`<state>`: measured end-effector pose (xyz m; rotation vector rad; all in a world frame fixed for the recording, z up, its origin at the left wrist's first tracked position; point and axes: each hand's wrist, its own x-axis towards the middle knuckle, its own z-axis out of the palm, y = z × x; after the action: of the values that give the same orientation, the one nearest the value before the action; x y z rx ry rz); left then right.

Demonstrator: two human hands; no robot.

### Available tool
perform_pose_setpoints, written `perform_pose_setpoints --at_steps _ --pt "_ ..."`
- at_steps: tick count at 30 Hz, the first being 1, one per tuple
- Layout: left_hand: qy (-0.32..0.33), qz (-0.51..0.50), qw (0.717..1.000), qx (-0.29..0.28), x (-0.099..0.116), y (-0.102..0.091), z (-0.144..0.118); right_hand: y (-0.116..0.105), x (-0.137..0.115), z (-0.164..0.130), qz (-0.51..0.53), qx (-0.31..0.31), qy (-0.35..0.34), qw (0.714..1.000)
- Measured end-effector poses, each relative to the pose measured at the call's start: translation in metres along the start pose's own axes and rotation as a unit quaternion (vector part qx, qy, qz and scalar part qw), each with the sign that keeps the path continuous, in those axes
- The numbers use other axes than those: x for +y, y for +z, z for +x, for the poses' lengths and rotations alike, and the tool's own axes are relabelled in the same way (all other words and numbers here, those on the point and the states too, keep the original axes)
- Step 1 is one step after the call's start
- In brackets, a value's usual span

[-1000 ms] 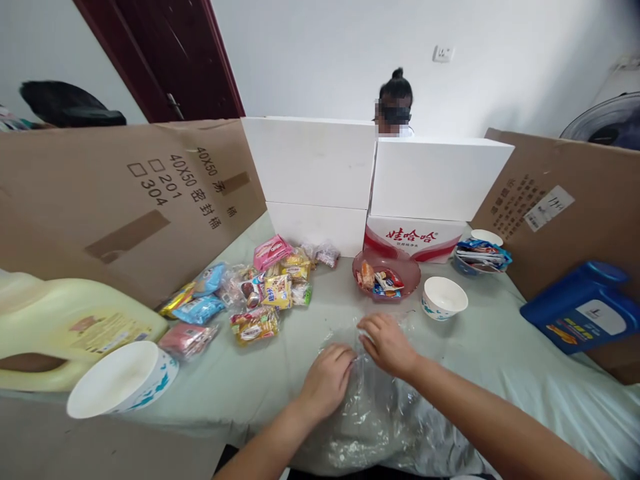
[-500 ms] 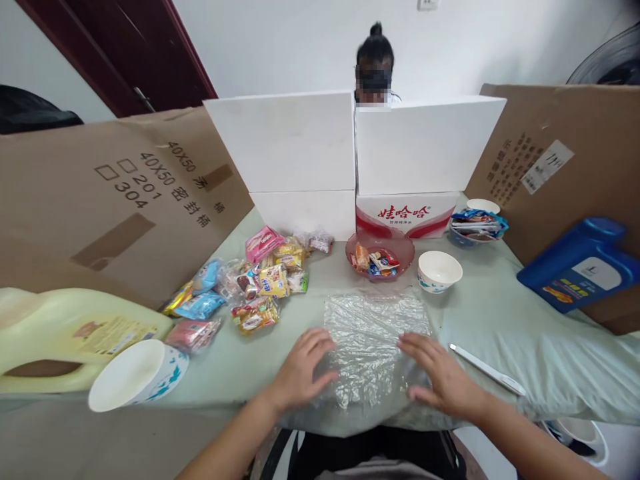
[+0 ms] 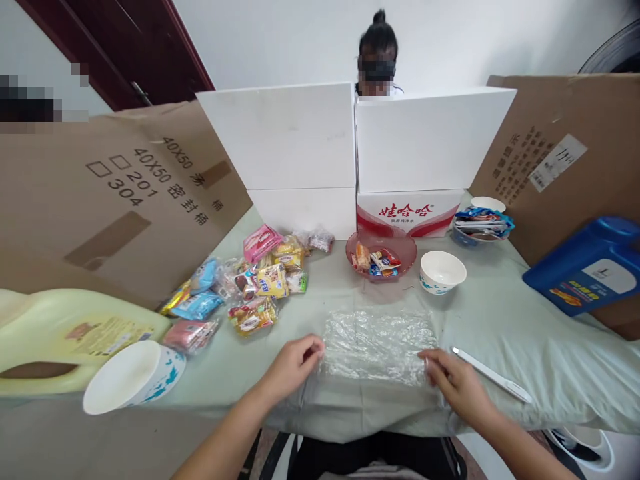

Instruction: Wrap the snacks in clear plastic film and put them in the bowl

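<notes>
We pinch the plastic bag (image 3: 377, 339) flat on the tabletop (image 3: 500, 320), left hand (image 3: 293, 365) and right hand (image 3: 457, 383) fingers clamped on its near corners.

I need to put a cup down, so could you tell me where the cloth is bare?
Bare cloth lies between the plastic bag and pink bowl, and right of the white pen. The snack pile crowds the left.

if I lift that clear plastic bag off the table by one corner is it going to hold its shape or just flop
The clear plastic bag is thin, crinkled film, so it would probably droop and unfold. It lies flat, seemingly empty, so likely very light. The left hand and right hand pinch its near corners; the glossy film may slip between fingers.
</notes>
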<state>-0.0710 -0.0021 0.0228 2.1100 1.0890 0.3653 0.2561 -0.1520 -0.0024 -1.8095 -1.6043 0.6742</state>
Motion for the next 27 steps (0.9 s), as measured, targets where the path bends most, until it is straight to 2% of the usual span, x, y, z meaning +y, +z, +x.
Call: perform_pose_setpoints --at_steps 3,6,9,12,15,17,18,20,22,24,27 --pt "-0.043 0.05 0.996 0.064 0.003 0.008 0.042 0.003 0.003 0.034 -0.083 0.086 0.067 0.991" --pt "-0.08 0.126 0.985 0.092 0.004 0.022 0.071 0.009 0.008 0.055 -0.19 0.105 0.103 0.971" --pt "-0.086 0.155 0.978 0.106 0.0 0.034 0.08 0.016 0.012 0.059 -0.275 0.1 0.119 0.949" --pt "-0.085 0.179 0.974 0.107 -0.003 0.036 0.077 0.022 0.017 0.056 -0.315 0.1 0.104 0.938" --pt "-0.045 0.225 0.963 0.145 0.005 0.032 0.073 0.024 0.019 0.055 -0.324 0.097 0.098 0.936" --pt "0.017 0.25 0.947 0.2 0.018 0.032 0.07 0.024 0.017 0.056 -0.328 0.092 0.101 0.935" --pt "0.06 0.252 0.943 0.211 0.026 0.034 0.069 0.024 0.016 0.057 -0.33 0.088 0.103 0.934" --pt "0.156 0.236 0.945 0.165 0.041 0.044 0.068 0.025 0.015 0.058 -0.336 0.08 0.107 0.932" --pt "0.232 0.218 0.945 0.071 0.049 0.059 0.069 0.024 0.016 0.058 -0.342 0.075 0.107 0.931" --pt "0.255 0.227 0.94 0.005 0.048 0.075 0.072 0.02 0.02 0.058 -0.346 0.083 0.105 0.929" --pt "0.227 0.261 0.938 -0.035 0.037 0.089 0.077 0.009 0.026 0.056 -0.356 0.137 0.074 0.921"
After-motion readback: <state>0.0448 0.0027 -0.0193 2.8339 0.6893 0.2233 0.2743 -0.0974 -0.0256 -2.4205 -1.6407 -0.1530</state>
